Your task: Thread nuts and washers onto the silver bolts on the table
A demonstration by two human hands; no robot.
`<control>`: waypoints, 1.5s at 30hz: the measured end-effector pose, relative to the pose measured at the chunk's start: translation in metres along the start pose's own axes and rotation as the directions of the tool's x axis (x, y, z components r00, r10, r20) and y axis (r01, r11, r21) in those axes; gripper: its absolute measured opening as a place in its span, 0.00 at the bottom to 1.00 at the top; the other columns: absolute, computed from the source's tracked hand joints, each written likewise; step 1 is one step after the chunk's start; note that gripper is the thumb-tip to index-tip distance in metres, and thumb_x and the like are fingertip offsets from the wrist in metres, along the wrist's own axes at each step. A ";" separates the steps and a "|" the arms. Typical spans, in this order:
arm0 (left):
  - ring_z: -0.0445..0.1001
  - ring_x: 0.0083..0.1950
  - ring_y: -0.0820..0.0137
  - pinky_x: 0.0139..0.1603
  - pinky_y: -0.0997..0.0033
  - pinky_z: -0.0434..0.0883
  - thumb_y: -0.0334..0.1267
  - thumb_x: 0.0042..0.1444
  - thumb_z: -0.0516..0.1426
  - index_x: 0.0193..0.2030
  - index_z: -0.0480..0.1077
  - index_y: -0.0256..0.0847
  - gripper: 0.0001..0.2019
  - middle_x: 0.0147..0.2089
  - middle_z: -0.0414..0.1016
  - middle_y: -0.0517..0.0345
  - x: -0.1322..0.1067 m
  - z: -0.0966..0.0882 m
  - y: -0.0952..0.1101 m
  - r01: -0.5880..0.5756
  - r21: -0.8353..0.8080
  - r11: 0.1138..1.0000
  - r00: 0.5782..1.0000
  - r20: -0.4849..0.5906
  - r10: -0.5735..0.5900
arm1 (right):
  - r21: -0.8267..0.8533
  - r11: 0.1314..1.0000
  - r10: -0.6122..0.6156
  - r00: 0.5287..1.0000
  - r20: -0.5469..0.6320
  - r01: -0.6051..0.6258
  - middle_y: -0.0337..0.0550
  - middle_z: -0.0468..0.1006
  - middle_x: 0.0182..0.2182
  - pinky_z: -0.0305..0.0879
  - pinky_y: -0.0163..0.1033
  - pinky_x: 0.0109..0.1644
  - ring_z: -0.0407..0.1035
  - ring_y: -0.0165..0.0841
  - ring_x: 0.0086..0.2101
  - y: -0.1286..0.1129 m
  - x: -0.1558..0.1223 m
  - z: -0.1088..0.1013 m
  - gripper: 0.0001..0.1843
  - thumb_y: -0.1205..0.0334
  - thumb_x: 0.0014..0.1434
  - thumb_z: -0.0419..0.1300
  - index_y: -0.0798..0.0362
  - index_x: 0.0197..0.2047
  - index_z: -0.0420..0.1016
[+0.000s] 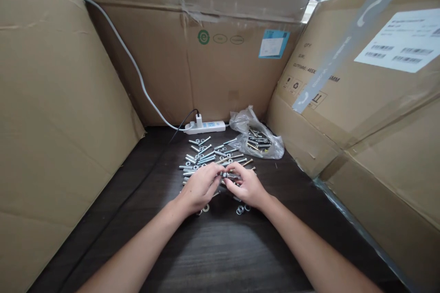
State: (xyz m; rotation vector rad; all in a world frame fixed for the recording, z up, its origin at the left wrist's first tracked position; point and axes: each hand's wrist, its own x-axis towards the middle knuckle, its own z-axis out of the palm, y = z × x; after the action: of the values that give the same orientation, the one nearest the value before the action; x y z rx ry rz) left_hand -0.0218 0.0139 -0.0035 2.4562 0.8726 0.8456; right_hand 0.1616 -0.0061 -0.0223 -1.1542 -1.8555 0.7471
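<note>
Bolts [205,150] are shiny metal — the bag [241,122] glossy plastic, the boxes [223,71] matt cardboard.

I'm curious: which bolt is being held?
The silver bolt between the left hand and right hand; other bolts lie on the table or in the bag.

The right carton [364,100] reads "QTY:" [307,46] and "G.W." [301,56].

The left fingers [212,172] and right fingers [234,188] partly cover the bolt [231,176] between them, its details too small to tell. Under both, part of the pile [206,160] is hidden. Nearer than the left fingers, the wrist covers part of a ring [199,213]. Beyond the right fingers, the bag [277,150] partly veils its contents; farther right, the label's [398,41] fine print blurs. The bottom edge cuts off both forearms [137,242].
</note>
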 end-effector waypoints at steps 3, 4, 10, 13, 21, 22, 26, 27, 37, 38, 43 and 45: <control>0.70 0.44 0.68 0.47 0.68 0.66 0.34 0.63 0.46 0.47 0.64 0.41 0.10 0.43 0.71 0.55 0.001 0.002 0.000 0.017 0.008 1.000 1.000 0.000 -0.017 | 0.017 1.000 0.007 1.000 -0.009 -0.007 0.36 0.71 0.30 0.65 0.28 0.29 0.66 0.26 0.28 0.001 0.000 0.000 0.10 0.63 0.53 0.56 0.51 0.41 0.65; 0.70 0.44 0.68 0.47 0.68 0.66 0.34 0.63 0.46 0.47 0.64 0.41 0.10 0.43 0.71 0.54 0.001 0.003 0.000 0.023 0.010 1.000 1.000 0.000 -0.023 | 0.014 1.000 0.009 1.000 -0.010 -0.009 0.36 0.70 0.29 0.64 0.28 0.28 0.65 0.25 0.26 0.001 0.000 0.000 0.10 0.63 0.53 0.56 0.51 0.40 0.65; 0.70 0.44 0.67 0.45 0.68 0.66 0.35 0.64 0.44 0.48 0.63 0.41 0.11 0.44 0.72 0.54 -0.001 0.005 0.000 0.053 0.023 0.998 0.998 0.034 -0.054 | -0.026 1.000 0.009 1.000 -0.024 -0.010 0.34 0.67 0.24 0.57 0.27 0.22 0.57 0.23 0.20 0.002 -0.002 0.002 0.10 0.62 0.52 0.56 0.50 0.40 0.65; 0.70 0.43 0.67 0.45 0.67 0.65 0.36 0.64 0.44 0.45 0.65 0.40 0.10 0.41 0.72 0.55 -0.002 0.005 0.001 0.061 0.077 0.995 0.997 0.051 -0.065 | -0.046 0.999 -0.001 1.000 -0.029 0.000 0.33 0.67 0.23 0.58 0.27 0.22 0.57 0.23 0.20 0.002 -0.002 0.003 0.11 0.62 0.52 0.57 0.50 0.41 0.66; 0.67 0.44 0.67 0.46 0.67 0.65 0.31 0.60 0.47 0.48 0.62 0.42 0.10 0.44 0.67 0.54 -0.002 -0.002 0.007 -0.011 0.062 0.998 1.000 0.005 0.011 | -0.014 1.000 0.018 1.000 -0.021 -0.018 0.33 0.66 0.22 0.57 0.28 0.22 0.57 0.23 0.20 0.000 -0.002 0.001 0.09 0.63 0.51 0.58 0.52 0.38 0.66; 0.67 0.45 0.67 0.47 0.67 0.65 0.31 0.60 0.47 0.47 0.63 0.43 0.10 0.44 0.67 0.54 -0.002 -0.002 0.007 -0.025 0.059 0.998 1.000 0.016 0.024 | -0.010 1.000 0.018 1.000 -0.020 -0.019 0.32 0.66 0.21 0.56 0.28 0.22 0.56 0.23 0.19 -0.001 -0.002 0.000 0.09 0.64 0.51 0.58 0.52 0.38 0.65; 0.67 0.45 0.67 0.46 0.67 0.65 0.32 0.61 0.47 0.48 0.63 0.43 0.10 0.45 0.67 0.54 -0.002 0.000 0.005 -0.006 0.029 1.000 1.000 0.028 0.005 | 0.014 1.000 0.027 1.000 -0.004 -0.027 0.32 0.67 0.21 0.56 0.28 0.22 0.56 0.23 0.18 0.000 -0.003 -0.001 0.09 0.63 0.53 0.57 0.52 0.39 0.64; 0.67 0.44 0.67 0.46 0.67 0.65 0.33 0.62 0.47 0.49 0.62 0.43 0.11 0.45 0.67 0.54 -0.002 0.001 0.005 0.003 0.021 1.000 1.000 0.028 -0.004 | 0.016 0.999 0.029 1.000 -0.001 -0.029 0.33 0.68 0.22 0.56 0.28 0.22 0.57 0.23 0.19 0.001 -0.003 -0.002 0.09 0.63 0.53 0.57 0.52 0.39 0.64; 0.67 0.39 0.67 0.42 0.66 0.64 0.38 0.64 0.44 0.40 0.64 0.40 0.10 0.36 0.69 0.56 -0.002 0.006 0.003 0.077 0.120 0.990 0.997 -0.023 -0.074 | -0.053 0.999 -0.003 0.999 -0.032 0.002 0.33 0.66 0.23 0.56 0.27 0.23 0.56 0.23 0.20 -0.001 -0.001 -0.004 0.10 0.63 0.51 0.57 0.52 0.38 0.66; 0.67 0.40 0.67 0.43 0.66 0.64 0.37 0.63 0.45 0.43 0.64 0.40 0.08 0.38 0.69 0.56 -0.003 0.005 0.003 0.068 0.108 0.992 0.997 -0.040 -0.064 | -0.054 0.999 -0.004 0.999 -0.039 0.001 0.33 0.66 0.22 0.56 0.27 0.23 0.56 0.23 0.20 -0.002 0.000 -0.004 0.10 0.63 0.50 0.58 0.53 0.38 0.66; 0.67 0.43 0.68 0.45 0.67 0.65 0.30 0.60 0.48 0.48 0.63 0.42 0.11 0.44 0.66 0.55 -0.003 0.002 0.003 -0.044 0.061 0.997 0.999 -0.015 0.045 | -0.042 0.999 -0.011 0.999 -0.051 0.009 0.31 0.64 0.21 0.55 0.27 0.23 0.55 0.22 0.19 0.000 -0.001 -0.004 0.09 0.64 0.49 0.58 0.53 0.37 0.66; 0.67 0.43 0.68 0.45 0.67 0.66 0.28 0.58 0.48 0.48 0.64 0.43 0.13 0.44 0.65 0.54 -0.003 0.002 0.003 -0.046 0.059 0.997 0.999 -0.011 0.047 | -0.048 0.999 -0.009 0.998 -0.054 0.007 0.31 0.64 0.20 0.55 0.27 0.23 0.55 0.23 0.19 0.002 -0.001 -0.003 0.09 0.64 0.50 0.58 0.52 0.37 0.66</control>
State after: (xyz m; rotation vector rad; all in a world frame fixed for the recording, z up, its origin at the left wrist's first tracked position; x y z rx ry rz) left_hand -0.0206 0.0096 -0.0047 2.5339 0.8594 0.8633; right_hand 0.1652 -0.0064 -0.0225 -1.1853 -1.8403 0.6642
